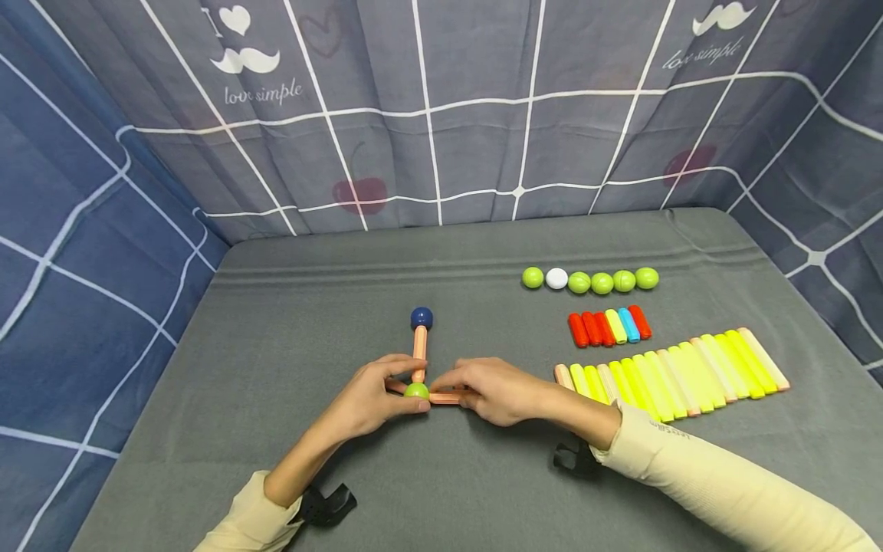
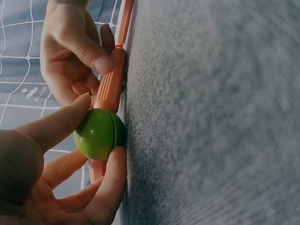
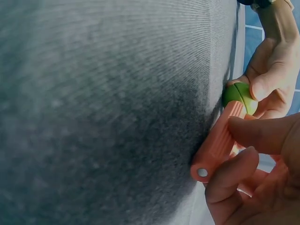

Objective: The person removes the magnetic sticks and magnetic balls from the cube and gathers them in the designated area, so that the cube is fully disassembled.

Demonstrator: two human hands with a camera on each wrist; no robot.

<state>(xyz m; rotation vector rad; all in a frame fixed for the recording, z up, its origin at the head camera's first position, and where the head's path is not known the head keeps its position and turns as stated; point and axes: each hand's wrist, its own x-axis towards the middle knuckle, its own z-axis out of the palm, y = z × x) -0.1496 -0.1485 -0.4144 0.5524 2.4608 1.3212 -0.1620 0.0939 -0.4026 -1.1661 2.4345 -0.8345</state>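
Observation:
My left hand (image 1: 369,399) pinches a green ball (image 2: 98,133) between thumb and fingers, low over the grey cloth. From the ball, one orange ribbed rod (image 1: 419,353) runs away from me to a dark blue ball (image 1: 421,317). A second orange rod (image 3: 218,140) lies to the right of the green ball, its near end right at the ball. My right hand (image 1: 500,392) grips this second rod with thumb and fingers. A silvery dot (image 3: 202,172) shows on the rod's free end in the right wrist view.
At the right lies a row of long yellow and pale orange rods (image 1: 672,376). Behind it are short red, yellow and blue rods (image 1: 608,328). Farther back sits a line of green balls (image 1: 602,283) with one white ball (image 1: 556,278). Checked curtains (image 1: 476,146) enclose the table.

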